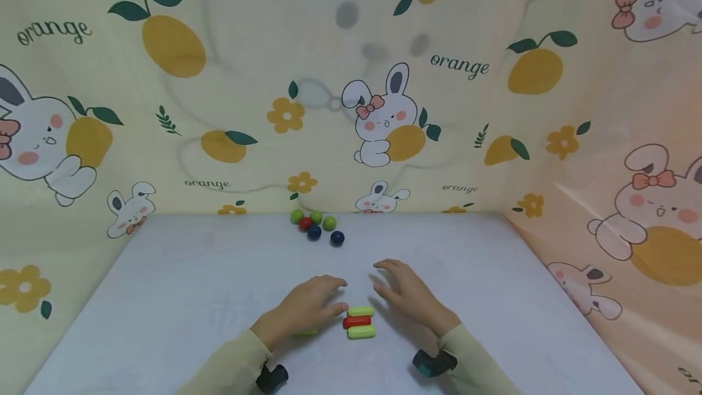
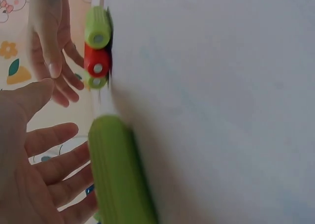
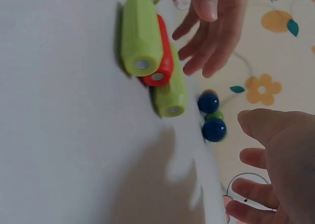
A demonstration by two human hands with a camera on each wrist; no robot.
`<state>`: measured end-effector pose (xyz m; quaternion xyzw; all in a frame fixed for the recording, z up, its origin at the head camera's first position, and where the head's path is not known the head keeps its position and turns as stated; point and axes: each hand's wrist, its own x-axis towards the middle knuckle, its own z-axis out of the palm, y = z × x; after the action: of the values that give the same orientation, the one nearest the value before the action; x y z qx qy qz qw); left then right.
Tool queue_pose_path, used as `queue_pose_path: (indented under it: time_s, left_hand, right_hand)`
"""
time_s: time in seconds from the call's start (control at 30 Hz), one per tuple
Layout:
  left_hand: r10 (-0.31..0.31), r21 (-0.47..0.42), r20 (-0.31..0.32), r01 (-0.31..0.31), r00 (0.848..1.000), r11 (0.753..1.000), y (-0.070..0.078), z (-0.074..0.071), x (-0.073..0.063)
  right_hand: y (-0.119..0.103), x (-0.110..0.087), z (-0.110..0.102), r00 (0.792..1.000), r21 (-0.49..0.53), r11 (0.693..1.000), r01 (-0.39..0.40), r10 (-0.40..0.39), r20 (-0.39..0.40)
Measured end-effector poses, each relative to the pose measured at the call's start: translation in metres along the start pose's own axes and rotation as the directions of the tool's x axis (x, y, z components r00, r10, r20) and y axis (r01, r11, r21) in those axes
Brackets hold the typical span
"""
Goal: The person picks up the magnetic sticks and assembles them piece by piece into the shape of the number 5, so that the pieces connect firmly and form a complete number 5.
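Three short magnetic rods lie side by side on the white table: a far green rod (image 1: 360,311), a red rod (image 1: 358,322) and a near green rod (image 1: 361,333). Pale metal discs show at their ends in the right wrist view. My left hand (image 1: 309,303) is left of this row, fingers spread and holding nothing. Another green rod (image 2: 118,170) lies close beside that hand, mostly hidden beneath it in the head view. To the right of and beyond the row, my right hand (image 1: 408,294) hovers with loosely bent fingers and nothing in its grasp.
At the back of the table (image 1: 181,273) several small balls sit in a loose group: green balls (image 1: 329,223), a red ball (image 1: 305,224) and two dark blue balls (image 1: 337,238). A printed cloth (image 1: 247,66) hangs behind the table and along its sides.
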<state>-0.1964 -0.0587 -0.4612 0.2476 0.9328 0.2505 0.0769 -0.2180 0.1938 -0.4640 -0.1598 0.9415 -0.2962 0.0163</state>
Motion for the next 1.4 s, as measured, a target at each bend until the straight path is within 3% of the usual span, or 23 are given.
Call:
queue_pose_path:
  time_s: [0.5,0.87,1.13,1.4]
  left_hand:
    - [0.042,-0.003,0.033,-0.042,0.999,0.999,0.013,0.014,0.017]
    - [-0.015,-0.095,0.046,0.020,0.999,0.995,0.020,0.012,0.019]
    - [-0.028,-0.206,0.027,0.033,0.999,0.978,0.022,0.013,0.019]
    - [-0.071,-0.259,-0.041,0.058,0.997,0.964,0.009,0.001,0.011]
  right_hand:
    - [0.008,-0.003,-0.001,1.000,0.045,0.999,0.023,-0.024,0.007]
    - [0.007,-0.003,-0.002,1.000,0.058,0.998,0.009,-0.009,0.011]
    - [0.008,0.000,-0.003,1.000,0.065,0.998,0.021,-0.021,-0.004]
    - [0.006,0.008,-0.001,1.000,0.113,0.993,-0.022,0.023,-0.002]
